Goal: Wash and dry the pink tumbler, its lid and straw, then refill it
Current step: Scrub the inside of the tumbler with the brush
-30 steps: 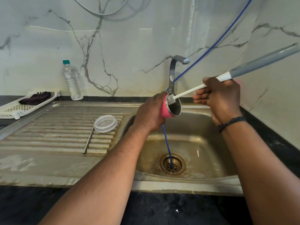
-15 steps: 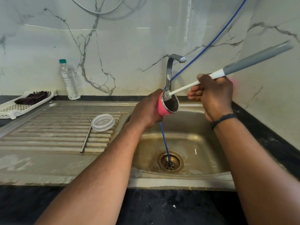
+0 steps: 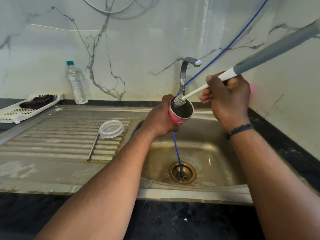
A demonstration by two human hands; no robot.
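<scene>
One tumbler (image 3: 176,117), one brush (image 3: 179,100)

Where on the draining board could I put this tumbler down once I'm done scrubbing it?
Bare ribbed draining board lies left of the straw, up to the white tray; a flat strip runs along the front edge. It is crowded by the basin, where the lid sits beside the straw.

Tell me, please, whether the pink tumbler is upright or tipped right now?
Tipped: the left hand holds the pink tumbler tilted, its open mouth facing the brush.
</scene>
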